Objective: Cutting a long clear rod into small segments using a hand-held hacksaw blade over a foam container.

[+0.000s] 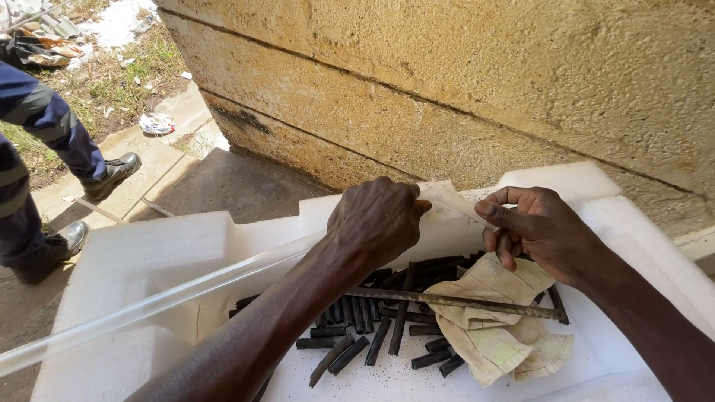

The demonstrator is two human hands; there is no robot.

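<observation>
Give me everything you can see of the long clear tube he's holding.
The clear tube looks like glass or clear plastic: long, straight, thin-walled and hollow. It runs from the lower left edge up to the right, across the white foam tray. The left hand grips it in a fist near its upper end; the right hand pinches the tip. The far left end is out of frame.

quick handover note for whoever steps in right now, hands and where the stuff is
Left hand: closed grip on the long clear tube, which runs off to the left.
Right hand: pinching the tube's end.
Both are over the white foam tray, beside the stone wall.
In the tray: short black tube pieces, a metal bar, a folded cloth.
Done or left: cannot tell from this view.
</observation>
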